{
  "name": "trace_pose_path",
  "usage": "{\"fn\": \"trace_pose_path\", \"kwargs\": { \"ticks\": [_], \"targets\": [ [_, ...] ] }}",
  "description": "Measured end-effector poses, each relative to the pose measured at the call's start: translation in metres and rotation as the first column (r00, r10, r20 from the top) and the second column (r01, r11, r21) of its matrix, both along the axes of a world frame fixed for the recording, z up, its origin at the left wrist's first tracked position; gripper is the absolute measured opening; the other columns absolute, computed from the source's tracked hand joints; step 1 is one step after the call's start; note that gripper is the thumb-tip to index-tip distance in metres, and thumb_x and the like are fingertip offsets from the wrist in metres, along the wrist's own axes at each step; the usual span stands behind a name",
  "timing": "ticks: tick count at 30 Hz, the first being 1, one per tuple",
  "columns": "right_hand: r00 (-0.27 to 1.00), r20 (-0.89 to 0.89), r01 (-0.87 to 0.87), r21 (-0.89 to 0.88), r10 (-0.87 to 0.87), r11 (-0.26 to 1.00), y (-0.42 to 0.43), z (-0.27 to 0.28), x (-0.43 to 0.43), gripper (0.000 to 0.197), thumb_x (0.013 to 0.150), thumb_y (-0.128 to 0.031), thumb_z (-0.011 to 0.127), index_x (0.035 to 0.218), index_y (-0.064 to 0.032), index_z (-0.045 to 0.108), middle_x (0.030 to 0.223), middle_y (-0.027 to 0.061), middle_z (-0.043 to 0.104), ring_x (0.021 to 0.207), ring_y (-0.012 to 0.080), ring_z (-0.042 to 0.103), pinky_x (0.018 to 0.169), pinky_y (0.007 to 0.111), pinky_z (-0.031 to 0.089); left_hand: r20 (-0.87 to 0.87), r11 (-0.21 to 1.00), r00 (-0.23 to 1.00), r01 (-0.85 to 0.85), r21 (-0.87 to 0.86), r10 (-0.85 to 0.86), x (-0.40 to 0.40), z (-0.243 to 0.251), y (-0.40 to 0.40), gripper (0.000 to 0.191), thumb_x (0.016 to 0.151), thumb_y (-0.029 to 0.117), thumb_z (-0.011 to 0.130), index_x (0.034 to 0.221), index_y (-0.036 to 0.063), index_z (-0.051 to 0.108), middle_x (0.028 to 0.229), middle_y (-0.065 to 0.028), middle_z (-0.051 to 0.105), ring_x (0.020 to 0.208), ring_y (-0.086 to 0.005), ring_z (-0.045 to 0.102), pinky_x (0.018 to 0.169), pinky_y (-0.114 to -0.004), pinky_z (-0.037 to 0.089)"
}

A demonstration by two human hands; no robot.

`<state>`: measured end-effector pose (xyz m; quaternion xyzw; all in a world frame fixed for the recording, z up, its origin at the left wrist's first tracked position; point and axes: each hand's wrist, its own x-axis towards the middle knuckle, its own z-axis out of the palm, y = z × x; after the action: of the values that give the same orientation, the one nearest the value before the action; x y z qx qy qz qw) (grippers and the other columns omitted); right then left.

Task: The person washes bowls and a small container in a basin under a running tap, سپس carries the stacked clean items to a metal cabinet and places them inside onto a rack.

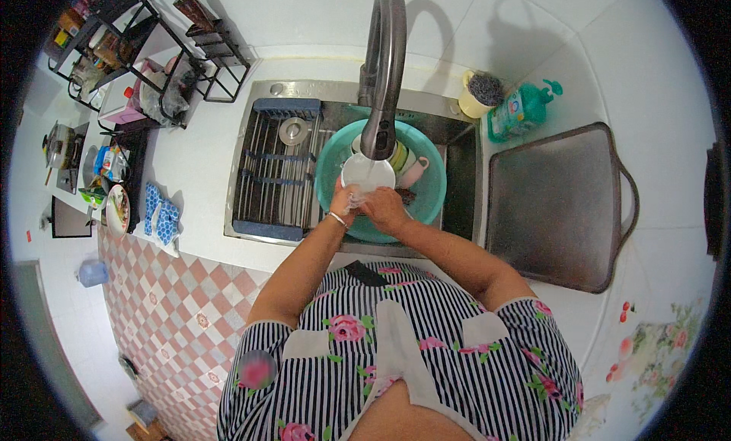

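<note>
Under the dark pull-down faucet [381,121], a white bowl [367,174] is tipped and catches running water. My left hand [345,200] grips its left side, with a bracelet on the wrist. My right hand [385,210] holds the near right side, its fingertips mostly hidden. Water splashes between the two hands. Below them, a teal plastic basin [437,198] stands in the steel sink. Inside the basin are a pink cup [416,171] and green-and-white striped dishware [403,158], partly covered by the faucet. A dark brown item [408,197] beside my right hand is unclear.
A drain rack [277,181] spans the sink's left part. To the right lie a large dark tray [551,207], a green soap bottle [517,114] and a yellow cup [475,101] with a scourer. A blue-patterned cloth or pack [163,215] and a black shelf [165,81] stand left.
</note>
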<state>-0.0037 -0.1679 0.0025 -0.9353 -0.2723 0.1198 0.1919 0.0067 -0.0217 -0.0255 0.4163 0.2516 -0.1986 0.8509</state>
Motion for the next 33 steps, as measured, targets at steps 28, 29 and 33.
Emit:
{"fn": "trace_pose_path", "kwargs": {
  "ticks": [28, 29, 33],
  "targets": [
    [0.996, -0.085, -0.002, 0.137, 0.014, 0.991, -0.02, 0.008, 0.003, 0.027, 0.078, -0.03, 0.06, 0.096, -0.0089, 0.062, 0.092, 0.0101, 0.062, 0.093, 0.0273, 0.056, 0.092, 0.045, 0.034, -0.249, 0.951, 0.964, 0.161, 0.262, -0.095, 0.005, 0.001, -0.002, 0.062, 0.063, 0.01, 0.05, 0.124, 0.0164, 0.038, 0.102, -0.0117, 0.056, 0.091, -0.0285, 0.058, 0.06, -0.044, 0.052],
    [0.987, 0.105, -0.135, 0.181, 0.118, 0.974, -0.029, 0.0, 0.003, 0.028, 0.079, -0.03, 0.06, 0.096, -0.0086, 0.062, 0.092, 0.011, 0.062, 0.092, 0.0277, 0.057, 0.09, 0.044, 0.037, -0.253, 0.949, 0.962, 0.173, 0.262, -0.106, 0.004, 0.007, -0.001, 0.062, 0.063, 0.01, 0.05, 0.124, 0.0164, 0.038, 0.102, -0.0117, 0.056, 0.091, -0.0285, 0.058, 0.06, -0.044, 0.052],
    [0.978, -0.01, -0.209, 0.1, 0.211, 0.973, -0.027, -0.002, 0.006, 0.028, 0.08, -0.03, 0.058, 0.096, -0.0067, 0.063, 0.093, 0.0125, 0.063, 0.087, 0.0307, 0.058, 0.08, 0.042, 0.044, -0.232, 0.988, 0.971, 0.093, 0.123, -0.062, 0.008, -0.008, 0.001, 0.044, 0.07, 0.016, 0.053, 0.113, 0.0095, 0.048, 0.105, -0.0109, 0.054, 0.092, -0.0284, 0.057, 0.067, -0.042, 0.05]
  ]
}}
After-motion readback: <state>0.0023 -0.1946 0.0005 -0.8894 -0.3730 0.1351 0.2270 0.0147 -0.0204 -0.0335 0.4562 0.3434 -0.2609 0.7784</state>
